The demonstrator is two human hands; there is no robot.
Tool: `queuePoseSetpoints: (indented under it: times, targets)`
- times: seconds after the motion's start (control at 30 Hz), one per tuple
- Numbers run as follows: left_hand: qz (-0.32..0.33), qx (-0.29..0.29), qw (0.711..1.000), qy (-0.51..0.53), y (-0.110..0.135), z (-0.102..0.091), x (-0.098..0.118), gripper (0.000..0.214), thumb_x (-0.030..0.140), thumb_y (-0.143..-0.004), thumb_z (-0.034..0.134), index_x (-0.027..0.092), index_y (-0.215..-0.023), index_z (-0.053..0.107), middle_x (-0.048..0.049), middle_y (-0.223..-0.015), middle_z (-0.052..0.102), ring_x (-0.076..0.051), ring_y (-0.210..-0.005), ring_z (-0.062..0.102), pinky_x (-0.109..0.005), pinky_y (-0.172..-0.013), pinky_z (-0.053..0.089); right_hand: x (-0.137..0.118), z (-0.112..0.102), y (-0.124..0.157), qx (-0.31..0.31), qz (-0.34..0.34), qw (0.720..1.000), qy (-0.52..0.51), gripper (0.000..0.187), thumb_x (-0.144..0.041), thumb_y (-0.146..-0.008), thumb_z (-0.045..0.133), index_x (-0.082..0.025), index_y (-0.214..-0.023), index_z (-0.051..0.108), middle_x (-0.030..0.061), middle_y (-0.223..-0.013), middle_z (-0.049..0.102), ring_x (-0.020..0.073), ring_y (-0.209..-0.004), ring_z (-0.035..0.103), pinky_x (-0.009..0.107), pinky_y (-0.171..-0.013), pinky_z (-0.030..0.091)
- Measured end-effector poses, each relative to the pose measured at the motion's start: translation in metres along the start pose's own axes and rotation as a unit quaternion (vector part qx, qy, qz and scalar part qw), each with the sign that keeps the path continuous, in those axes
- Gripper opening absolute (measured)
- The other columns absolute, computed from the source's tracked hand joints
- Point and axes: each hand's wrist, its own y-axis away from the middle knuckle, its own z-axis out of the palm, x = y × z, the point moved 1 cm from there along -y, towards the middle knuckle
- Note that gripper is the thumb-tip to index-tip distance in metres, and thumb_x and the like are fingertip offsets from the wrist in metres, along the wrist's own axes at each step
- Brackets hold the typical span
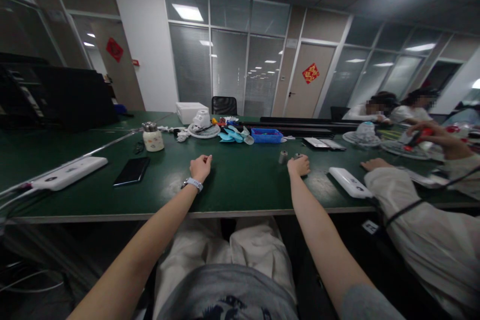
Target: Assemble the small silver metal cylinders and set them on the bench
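My left hand (201, 168), with a watch (192, 184) on its wrist, rests on the green table with the fingers curled closed; whatever may be inside them is hidden. Farther right, my right hand (299, 165) is closed around a small grey metal cylinder, of which only the top (298, 155) shows behind the fingers. A similar metal cylinder (283, 157) stands upright on the table just left of that hand.
A phone (131, 171), a cream jar (153, 140) and a white power strip (71, 173) lie to the left. Behind are a fan grille (204, 131), blue fan blades (233, 134) and a blue tray (266, 136). Right, a white device (349, 182) lies beside a co-worker's sleeve (393, 195).
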Motion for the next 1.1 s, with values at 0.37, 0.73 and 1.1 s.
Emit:
queuePoseSetpoints:
  times: [0.37, 0.73, 1.1]
  targets:
    - [0.007, -0.001, 1.000, 0.009, 0.000, 0.001, -0.001, 0.041, 0.052, -0.088, 0.042, 0.023, -0.093, 0.071, -0.0081, -0.094, 0.071, -0.027, -0.093, 0.059, -0.035, -0.078, 0.043, -0.031, -0.014, 0.024, 0.077, -0.183, 0.965, -0.172, 0.040, -0.032, -0.085, 0.053, -0.020, -0.123, 0.052, 0.0117, -0.117, 0.059, 0.0258, -0.107, 0.056, 0.041, -0.093, 0.036]
    - [0.223, 0.028, 0.960, 0.170, 0.002, 0.003, 0.014, 0.039, 0.054, -0.082, 0.053, 0.022, -0.090, 0.074, -0.0039, -0.090, 0.072, -0.019, -0.087, 0.060, -0.033, -0.086, 0.041, -0.092, 0.033, 0.197, -0.264, -0.518, 0.790, -0.197, 0.047, -0.024, -0.077, 0.064, -0.024, -0.124, 0.057, 0.0050, -0.111, 0.066, 0.0204, -0.098, 0.061, 0.035, -0.092, 0.042]
    - [0.189, 0.118, 0.965, 0.137, 0.001, -0.001, 0.010, 0.034, 0.050, -0.083, 0.055, 0.024, -0.085, 0.076, -0.0052, -0.088, 0.071, -0.021, -0.093, 0.056, -0.035, -0.087, 0.041, -0.089, 0.033, 0.201, -0.271, -0.513, 0.798, -0.164, 0.053, -0.029, -0.077, 0.066, -0.026, -0.127, 0.049, 0.0042, -0.117, 0.065, 0.0202, -0.100, 0.061, 0.038, -0.092, 0.039]
